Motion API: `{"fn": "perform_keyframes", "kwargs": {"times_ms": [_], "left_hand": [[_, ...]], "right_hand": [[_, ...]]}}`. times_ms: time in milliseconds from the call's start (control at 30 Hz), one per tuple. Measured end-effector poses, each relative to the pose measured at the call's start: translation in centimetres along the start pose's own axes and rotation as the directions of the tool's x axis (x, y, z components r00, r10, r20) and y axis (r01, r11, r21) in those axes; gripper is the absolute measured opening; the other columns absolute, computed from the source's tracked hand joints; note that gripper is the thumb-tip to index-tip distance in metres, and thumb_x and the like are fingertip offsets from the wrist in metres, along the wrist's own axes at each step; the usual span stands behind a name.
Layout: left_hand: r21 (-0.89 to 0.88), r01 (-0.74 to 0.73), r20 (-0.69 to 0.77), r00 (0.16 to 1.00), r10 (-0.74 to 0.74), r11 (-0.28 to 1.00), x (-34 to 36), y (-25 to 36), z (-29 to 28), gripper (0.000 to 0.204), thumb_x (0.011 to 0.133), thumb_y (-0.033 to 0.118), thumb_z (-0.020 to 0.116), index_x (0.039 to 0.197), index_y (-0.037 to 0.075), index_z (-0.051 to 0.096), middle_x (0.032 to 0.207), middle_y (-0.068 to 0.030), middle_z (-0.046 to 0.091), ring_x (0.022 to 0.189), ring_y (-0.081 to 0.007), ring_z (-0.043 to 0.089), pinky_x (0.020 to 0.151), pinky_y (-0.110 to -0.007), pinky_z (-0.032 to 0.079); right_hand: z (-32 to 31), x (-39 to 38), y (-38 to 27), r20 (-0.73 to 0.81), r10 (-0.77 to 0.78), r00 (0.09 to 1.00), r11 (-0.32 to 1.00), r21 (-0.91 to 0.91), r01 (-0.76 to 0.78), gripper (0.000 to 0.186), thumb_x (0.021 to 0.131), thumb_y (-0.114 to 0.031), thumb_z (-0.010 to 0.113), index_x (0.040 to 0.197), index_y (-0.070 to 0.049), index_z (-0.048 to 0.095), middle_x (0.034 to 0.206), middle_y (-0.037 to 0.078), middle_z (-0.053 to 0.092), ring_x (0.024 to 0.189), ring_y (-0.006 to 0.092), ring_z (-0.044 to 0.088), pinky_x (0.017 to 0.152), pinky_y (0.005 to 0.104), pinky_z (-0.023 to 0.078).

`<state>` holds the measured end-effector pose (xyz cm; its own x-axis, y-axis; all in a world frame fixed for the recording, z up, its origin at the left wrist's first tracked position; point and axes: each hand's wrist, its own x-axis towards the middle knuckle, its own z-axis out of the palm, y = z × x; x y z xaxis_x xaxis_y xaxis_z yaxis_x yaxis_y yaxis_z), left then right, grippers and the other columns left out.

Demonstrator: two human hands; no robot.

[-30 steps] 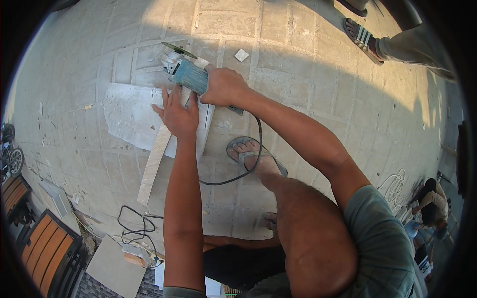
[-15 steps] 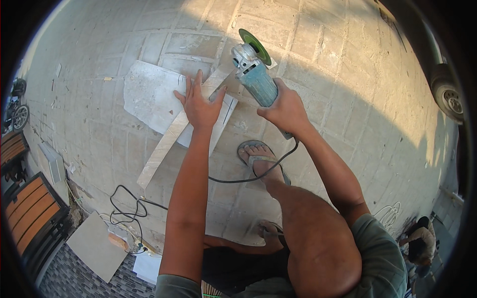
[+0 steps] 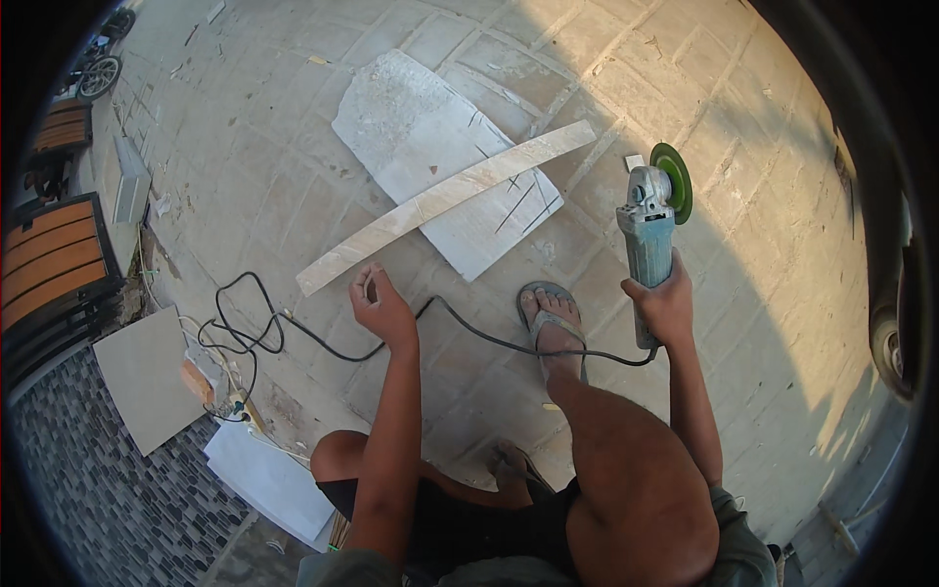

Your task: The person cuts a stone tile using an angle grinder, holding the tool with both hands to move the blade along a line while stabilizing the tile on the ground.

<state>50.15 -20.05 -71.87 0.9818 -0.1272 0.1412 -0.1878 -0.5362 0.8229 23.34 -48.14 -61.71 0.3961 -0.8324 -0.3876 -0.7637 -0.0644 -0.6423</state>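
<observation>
My right hand point(image 3: 667, 301) is wrapped around the body of a teal angle grinder point(image 3: 649, 249), held up with its silver head away from me and its green disc point(image 3: 673, 186) on the right side. A long, narrow beige tile strip point(image 3: 430, 207) lies slantwise over a white slab point(image 3: 396, 103) on the paving. Dark straight lines mark the slab's right end. Just below the strip's near left part is my left hand point(image 3: 381, 311), its fingers curled in toward the thumb, with nothing visible in them.
A black cord point(image 3: 489, 339) runs from the grinder across my sandalled foot point(image 3: 555, 318) to loops at the left. A flat grey tile point(image 3: 152, 377), a white sheet point(image 3: 264, 479) and an orange-slatted bench point(image 3: 54, 259) are on the left. A small tile scrap point(image 3: 634, 162) lies by the disc.
My left hand has come off the strip and drawn back toward me, its spread fingers now curled. The grinder has moved right, away from the slab, and stands more upright. The view has turned.
</observation>
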Motion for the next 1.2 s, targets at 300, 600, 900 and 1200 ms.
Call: {"fn": "perform_keyframes", "kwargs": {"times_ms": [300, 600, 900, 1200], "left_hand": [[-0.33, 0.467, -0.04, 0.862, -0.506, 0.821, -0.2, 0.0, 0.2, 0.026, 0.102, 0.026, 0.067, 0.112, 0.002, 0.067, 0.11, -0.0101, 0.069, 0.103, -0.0188, 0.065, 0.087, -0.036, 0.054], [0.407, -0.34, 0.622, 0.783, 0.016, 0.848, 11.4, 2.4, -0.4, 0.039, 0.098, 0.037, 0.07, 0.112, 0.001, 0.074, 0.097, -0.0165, 0.076, 0.084, -0.0291, 0.072, 0.084, -0.037, 0.054], [0.207, -0.128, 0.814, 0.572, -0.098, 0.97, 8.2, -0.2, -2.2, 0.038, 0.096, 0.036, 0.075, 0.087, -0.001, 0.07, 0.064, -0.0024, 0.056, 0.062, -0.0081, 0.044, 0.058, -0.03, 0.038], [0.021, 0.102, 0.673, 0.734, -0.09, 0.995, 1.0, 0.2, -2.3, 0.032, 0.098, 0.023, 0.074, 0.08, -0.002, 0.066, 0.062, 0.0026, 0.054, 0.06, -0.0043, 0.042, 0.054, -0.027, 0.036]], "right_hand": [[0.1, -0.4, 1.2, 0.029, 0.009, 1.0, 0.996, 0.09, -0.011, 0.061, 0.07, -0.02, 0.082, 0.121, 0.006, 0.059, 0.104, 0.02, 0.07, 0.093, 0.0317, 0.068, 0.089, 0.0426, 0.053], [-0.1, -0.5, 1.4, 0.044, 0.001, 0.999, 0.997, 0.075, -0.004, 0.061, 0.07, -0.02, 0.081, 0.122, 0.005, 0.059, 0.104, 0.02, 0.07, 0.095, 0.0314, 0.068, 0.09, 0.0428, 0.053], [-0.1, -0.8, 2.4, 0.047, 0.025, 0.999, 0.998, 0.06, -0.028, 0.058, 0.07, -0.022, 0.082, 0.117, 0.004, 0.06, 0.102, 0.021, 0.07, 0.092, 0.0337, 0.068, 0.088, 0.0436, 0.053], [0.9, -1.4, 2.8, 0.048, 0.035, 0.998, 0.995, 0.088, -0.04, 0.061, 0.07, -0.022, 0.083, 0.119, 0.005, 0.06, 0.102, 0.021, 0.07, 0.093, 0.0323, 0.069, 0.088, 0.0431, 0.053]]}}
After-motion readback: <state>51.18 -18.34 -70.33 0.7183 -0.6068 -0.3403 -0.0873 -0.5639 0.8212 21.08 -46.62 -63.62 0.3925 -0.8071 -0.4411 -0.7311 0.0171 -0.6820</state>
